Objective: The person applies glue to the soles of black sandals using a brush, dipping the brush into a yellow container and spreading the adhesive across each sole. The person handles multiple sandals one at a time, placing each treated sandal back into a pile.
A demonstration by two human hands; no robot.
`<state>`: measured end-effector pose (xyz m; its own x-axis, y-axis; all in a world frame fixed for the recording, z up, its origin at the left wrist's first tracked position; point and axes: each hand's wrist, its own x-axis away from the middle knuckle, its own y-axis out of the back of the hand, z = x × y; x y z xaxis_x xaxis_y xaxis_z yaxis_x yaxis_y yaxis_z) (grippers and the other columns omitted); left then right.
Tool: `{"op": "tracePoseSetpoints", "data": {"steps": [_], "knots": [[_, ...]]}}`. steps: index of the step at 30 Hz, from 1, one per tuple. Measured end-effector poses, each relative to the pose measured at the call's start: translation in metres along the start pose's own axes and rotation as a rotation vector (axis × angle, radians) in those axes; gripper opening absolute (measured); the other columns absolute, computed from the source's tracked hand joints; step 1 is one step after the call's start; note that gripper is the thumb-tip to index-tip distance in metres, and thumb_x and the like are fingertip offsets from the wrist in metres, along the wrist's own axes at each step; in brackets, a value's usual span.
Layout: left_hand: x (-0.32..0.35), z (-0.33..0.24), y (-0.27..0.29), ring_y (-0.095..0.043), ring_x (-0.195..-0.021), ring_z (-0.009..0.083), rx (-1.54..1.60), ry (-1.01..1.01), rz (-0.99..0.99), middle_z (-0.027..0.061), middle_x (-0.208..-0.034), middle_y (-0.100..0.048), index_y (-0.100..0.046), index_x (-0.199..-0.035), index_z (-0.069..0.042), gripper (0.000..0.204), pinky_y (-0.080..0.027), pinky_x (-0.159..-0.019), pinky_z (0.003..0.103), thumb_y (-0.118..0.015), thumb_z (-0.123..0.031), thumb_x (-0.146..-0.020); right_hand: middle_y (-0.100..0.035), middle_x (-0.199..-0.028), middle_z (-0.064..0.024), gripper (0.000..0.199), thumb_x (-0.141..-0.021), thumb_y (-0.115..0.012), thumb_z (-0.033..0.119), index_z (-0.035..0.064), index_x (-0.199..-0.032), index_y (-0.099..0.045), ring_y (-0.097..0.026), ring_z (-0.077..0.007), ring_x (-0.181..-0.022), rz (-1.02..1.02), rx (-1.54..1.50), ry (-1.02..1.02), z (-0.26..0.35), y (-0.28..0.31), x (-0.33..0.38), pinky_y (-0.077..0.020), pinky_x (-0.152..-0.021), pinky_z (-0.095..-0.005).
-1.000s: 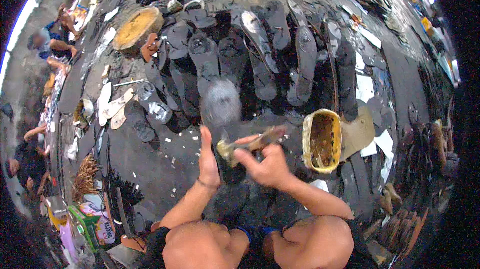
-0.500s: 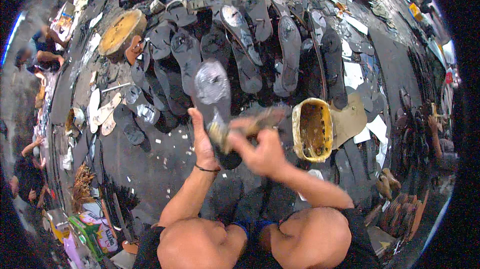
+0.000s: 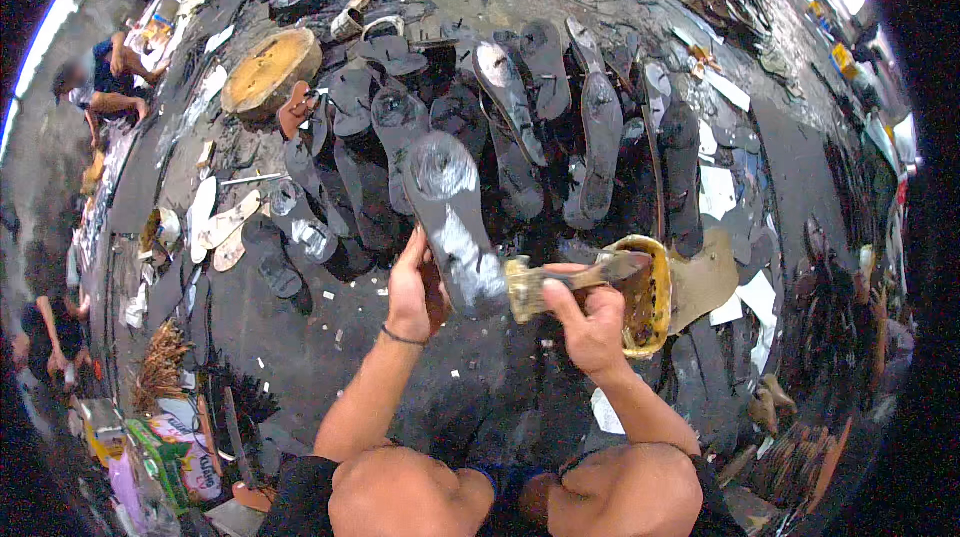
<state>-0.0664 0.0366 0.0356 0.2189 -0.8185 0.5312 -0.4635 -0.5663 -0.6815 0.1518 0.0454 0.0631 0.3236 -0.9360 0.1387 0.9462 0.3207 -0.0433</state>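
Observation:
My left hand [image 3: 410,295] grips the edge of a dark sandal sole [image 3: 452,215], tilted upright in front of me. Wet, shiny patches cover its heel end and middle. My right hand [image 3: 592,332] holds a flat brush [image 3: 523,289] by its handle. The brush's pale, caked bristle end is right beside the sole's lower part; whether it touches I cannot tell. Behind the handle's other end stands a yellow tub [image 3: 662,322], its rim crusted and its inside coated in brownish residue.
Rows of dark sandals [image 3: 598,147] lie beyond my hands. A round wooden block [image 3: 270,72] sits at the far left, with pale sole cutouts [image 3: 228,229] nearer. A tan sheet [image 3: 708,282] lies beside the tub. Other people [image 3: 118,82] sit at the left.
The brush has swung right, off the sole's middle to its lower right edge, my right hand with it. More of the sole now looks wet. The whole view has shifted slightly.

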Motion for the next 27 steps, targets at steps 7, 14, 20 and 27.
{"op": "tracePoseSetpoints", "data": {"steps": [7, 14, 20, 27], "knots": [[-0.058, -0.001, -0.006, -0.059, -0.116, 0.0178, -0.064, -0.350, -0.074, 0.0052, -0.136, -0.059, -0.048, -0.143, -0.007, 0.049, -0.043, -0.100, 0.035, -0.050, -0.038, -0.105, -0.071, -0.095, -0.0048, 0.024, -0.092, -0.070, 0.014, 0.0001, -0.111, -0.070, -0.063, -0.0120, -0.088, -0.074, 0.146, -0.007, -0.026, 0.034, 0.012, -0.0513, -0.081, -0.0297], [0.119, 0.073, 0.175, -0.063, -0.113, 0.0194, -0.856, -0.362, -0.278, 0.0124, -0.127, -0.065, -0.056, -0.135, -0.002, 0.037, -0.049, -0.098, 0.033, -0.058, -0.020, -0.102, -0.072, -0.106, -0.0196, 0.043, -0.094, -0.067, 0.036, -0.0015, -0.115, -0.070, -0.069, -0.0302, -0.093, -0.492, 1.155, -0.062, -0.072, 0.151, 0.009, -0.0519, -0.083, -0.0415], [0.209, 0.004, 0.220, -0.062, -0.111, 0.0394, -1.640, -0.555, -0.528, 0.0203, -0.121, -0.066, -0.063, -0.123, -0.006, 0.040, -0.047, -0.100, 0.046, -0.065, -0.028, -0.091, -0.073, -0.103, -0.0182, 0.039, -0.093, -0.071, 0.031, -0.0070, -0.102, -0.071, -0.070, -0.0294, -0.088, -0.254, 1.047, 0.335, -0.091, 0.187, -0.018, -0.0556, -0.079, -0.0378], [0.292, -0.130, 0.358, -0.060, -0.106, 0.0357, -2.179, -0.195, -1.522, 0.0158, -0.107, -0.067, -0.065, -0.110, -0.006, 0.031, -0.046, -0.093, 0.051, -0.063, -0.008, -0.079, -0.072, -0.096, -0.0189, 0.046, -0.091, -0.069, 0.041, -0.0030, -0.105, -0.071, -0.066, -0.0308, -0.087, 0.067, 1.330, 0.038, -0.046, 0.222, 0.034, -0.0532, -0.081, -0.0397]]}}
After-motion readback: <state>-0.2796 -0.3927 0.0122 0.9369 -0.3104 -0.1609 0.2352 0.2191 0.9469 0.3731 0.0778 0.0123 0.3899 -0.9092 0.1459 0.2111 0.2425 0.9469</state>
